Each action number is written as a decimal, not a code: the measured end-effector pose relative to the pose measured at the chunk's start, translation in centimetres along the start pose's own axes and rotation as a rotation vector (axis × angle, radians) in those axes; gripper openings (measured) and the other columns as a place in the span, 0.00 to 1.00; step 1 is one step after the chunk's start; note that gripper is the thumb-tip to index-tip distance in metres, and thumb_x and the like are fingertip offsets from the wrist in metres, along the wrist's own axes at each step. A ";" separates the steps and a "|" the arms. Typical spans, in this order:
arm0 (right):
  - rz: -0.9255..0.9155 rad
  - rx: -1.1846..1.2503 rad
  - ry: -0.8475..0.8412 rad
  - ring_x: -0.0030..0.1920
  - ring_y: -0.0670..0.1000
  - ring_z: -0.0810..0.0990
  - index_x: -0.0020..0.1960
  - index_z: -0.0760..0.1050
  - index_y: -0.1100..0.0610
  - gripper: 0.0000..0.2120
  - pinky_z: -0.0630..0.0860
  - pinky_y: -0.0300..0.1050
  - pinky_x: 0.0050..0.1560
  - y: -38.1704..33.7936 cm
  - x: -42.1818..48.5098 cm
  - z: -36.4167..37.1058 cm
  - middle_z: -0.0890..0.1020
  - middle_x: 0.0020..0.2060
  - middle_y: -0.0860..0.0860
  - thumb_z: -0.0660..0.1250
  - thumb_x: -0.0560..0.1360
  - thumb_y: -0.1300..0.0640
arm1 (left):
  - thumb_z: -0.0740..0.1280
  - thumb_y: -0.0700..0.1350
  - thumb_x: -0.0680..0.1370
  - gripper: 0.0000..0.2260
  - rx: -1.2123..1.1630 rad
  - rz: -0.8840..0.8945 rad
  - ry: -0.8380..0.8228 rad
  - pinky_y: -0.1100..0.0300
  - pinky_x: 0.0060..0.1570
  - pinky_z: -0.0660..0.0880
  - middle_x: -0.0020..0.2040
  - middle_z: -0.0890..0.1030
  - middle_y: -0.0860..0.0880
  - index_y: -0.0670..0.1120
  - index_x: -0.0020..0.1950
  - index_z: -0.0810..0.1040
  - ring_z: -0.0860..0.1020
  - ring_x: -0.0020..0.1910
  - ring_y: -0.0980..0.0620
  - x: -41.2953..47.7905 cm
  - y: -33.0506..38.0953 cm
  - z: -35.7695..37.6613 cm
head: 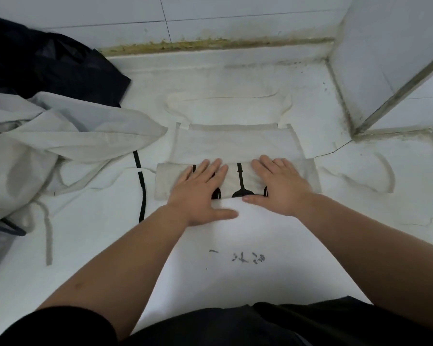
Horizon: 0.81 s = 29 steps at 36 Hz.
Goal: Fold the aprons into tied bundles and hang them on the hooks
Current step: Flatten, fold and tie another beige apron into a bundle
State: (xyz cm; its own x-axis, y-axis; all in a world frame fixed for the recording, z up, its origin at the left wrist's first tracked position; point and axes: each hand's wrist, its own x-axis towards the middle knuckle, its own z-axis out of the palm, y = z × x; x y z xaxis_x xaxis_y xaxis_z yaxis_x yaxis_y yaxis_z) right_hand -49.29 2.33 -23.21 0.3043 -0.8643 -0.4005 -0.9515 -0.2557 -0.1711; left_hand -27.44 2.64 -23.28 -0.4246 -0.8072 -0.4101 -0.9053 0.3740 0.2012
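Both hands, left hand (200, 186) and right hand (278, 183), press flat and open-fingered on the rolled apron (238, 179), gripping nothing. Rolling it evenly and tightly toward the neck strap (225, 98) should keep the bundle square.

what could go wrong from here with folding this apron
The left hand and right hand lie flat on the folded band; with no grip on it, it may spring open once they lift.
The black strap lies just beside the band's left end and could get caught in the bundle.
The right tie lies looped well off to the side and may snag when drawn in.
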 end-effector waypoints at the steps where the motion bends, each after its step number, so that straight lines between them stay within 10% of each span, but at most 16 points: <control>1: -0.008 -0.008 0.014 0.72 0.54 0.57 0.77 0.50 0.52 0.49 0.45 0.47 0.74 0.1 -0.1 -0.3 0.55 0.75 0.51 0.43 0.65 0.23 | 0.60 0.72 0.71 0.45 -0.023 0.000 0.005 0.55 0.74 0.39 0.78 0.40 0.58 0.55 0.78 0.41 0.40 0.77 0.56 0.1 -0.2 -0.4; 8: 0.049 0.152 -0.077 0.57 0.53 0.75 0.63 0.73 0.53 0.34 0.72 0.49 0.57 -0.6 -0.5 -4.2 0.78 0.56 0.48 0.51 0.72 0.29 | 0.63 0.45 0.78 0.17 -0.162 -0.039 0.020 0.56 0.61 0.70 0.64 0.72 0.49 0.50 0.66 0.76 0.73 0.62 0.48 0.7 0.2 -4.4; 11: 0.015 0.179 -0.213 0.51 0.52 0.76 0.53 0.78 0.55 0.18 0.72 0.43 0.48 -0.2 -0.5 -6.6 0.79 0.47 0.49 0.66 0.74 0.42 | 0.64 0.47 0.78 0.08 -0.225 -0.076 -0.130 0.58 0.45 0.70 0.40 0.76 0.49 0.44 0.46 0.80 0.76 0.45 0.48 0.9 -0.5 -6.4; 15: 0.104 0.248 -0.322 0.33 0.50 0.69 0.34 0.68 0.56 0.12 0.63 0.43 0.34 0.9 0.3 -7.1 0.70 0.31 0.49 0.64 0.73 0.54 | 0.63 0.57 0.79 0.16 -0.339 -0.126 -0.277 0.58 0.50 0.68 0.49 0.78 0.49 0.45 0.52 0.79 0.75 0.51 0.49 1.1 -1.1 -7.8; 21: 0.186 0.131 -0.077 0.43 0.52 0.73 0.45 0.72 0.52 0.10 0.63 0.41 0.35 1.3 0.6 -6.1 0.73 0.37 0.46 0.61 0.74 0.45 | 0.57 0.64 0.78 0.18 -0.142 -0.199 -0.002 0.56 0.45 0.65 0.50 0.76 0.50 0.51 0.53 0.73 0.73 0.52 0.48 2.1 -1.3 -6.1; 25: 0.196 -0.138 -0.015 0.56 0.57 0.74 0.67 0.61 0.49 0.23 0.69 0.51 0.57 0.5 0.8 -5.3 0.76 0.56 0.51 0.60 0.73 0.47 | 0.55 0.51 0.81 0.21 0.344 -0.045 0.118 0.52 0.64 0.59 0.69 0.66 0.48 0.51 0.74 0.60 0.64 0.68 0.46 2.1 -1.0 -4.2; 29: 0.047 -0.291 -0.022 0.72 0.59 0.58 0.76 0.48 0.53 0.29 0.44 0.60 0.73 -1.7 0.6 -3.0 0.58 0.74 0.56 0.55 0.78 0.53 | 0.51 0.44 0.82 0.26 0.201 0.050 0.067 0.54 0.73 0.45 0.79 0.51 0.50 0.48 0.79 0.45 0.51 0.77 0.50 1.5 0.4 -2.2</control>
State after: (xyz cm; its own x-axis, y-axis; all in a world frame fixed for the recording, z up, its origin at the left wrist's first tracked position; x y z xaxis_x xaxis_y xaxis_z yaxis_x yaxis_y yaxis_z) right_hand -47.60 0.96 -20.49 0.2579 -0.8694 -0.4215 -0.9365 -0.3322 0.1121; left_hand -28.46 0.54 -21.84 -0.4732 -0.8115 -0.3427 -0.8698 0.4921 0.0359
